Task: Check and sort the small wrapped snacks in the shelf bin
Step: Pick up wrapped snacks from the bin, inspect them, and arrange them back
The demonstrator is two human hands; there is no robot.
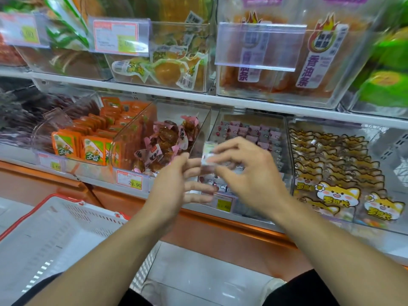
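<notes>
Item: 1 small wrapped snack [208, 156], pinched in right hand [247, 171] above clear shelf bin [284, 138], seemingly lifted for checking. Left hand [176, 182] fingers spread, touching its edge, likely steadying.

Before the clear shelf bin [284, 138] of small wrapped snacks [249, 132], the right hand [249, 173] pinches one small packet [208, 156] (blurred, perhaps whitish); the left hand [176, 184] reaches toward it with spread fingers.

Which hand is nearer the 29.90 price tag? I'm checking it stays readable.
Left. The left hand is just right of the tag; the right hand, pinching a small snack, is farther right.
</notes>
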